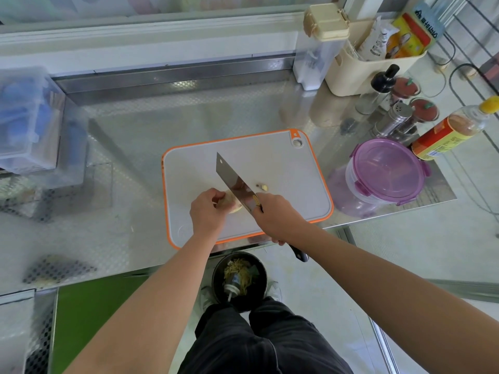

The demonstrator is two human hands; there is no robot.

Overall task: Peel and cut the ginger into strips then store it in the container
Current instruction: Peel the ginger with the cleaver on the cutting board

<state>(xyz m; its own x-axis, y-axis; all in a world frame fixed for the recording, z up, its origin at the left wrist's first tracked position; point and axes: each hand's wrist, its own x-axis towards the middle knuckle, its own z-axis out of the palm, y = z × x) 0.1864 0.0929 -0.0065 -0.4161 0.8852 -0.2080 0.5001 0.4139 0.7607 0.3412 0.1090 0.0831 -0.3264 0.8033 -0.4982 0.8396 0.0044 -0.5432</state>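
A pale peeled piece of ginger (232, 203) lies on the grey cutting board with an orange rim (283, 163). My left hand (208, 209) holds the ginger down with curled fingers. My right hand (275, 217) grips a cleaver (234, 182) by its black handle, the blade standing on the ginger right beside my left fingers. A small ginger offcut (262, 187) lies on the board to the right of the blade. A clear container with a purple lid (386, 174) stands closed to the right of the board.
Condiment bottles, shakers and a sauce bottle (448, 130) crowd the back right of the steel counter (135, 136). A beige caddy (370, 68) stands behind them. A clear box (27, 120) is at the left. A black bin with peelings (239, 279) stands on the floor below the counter edge.
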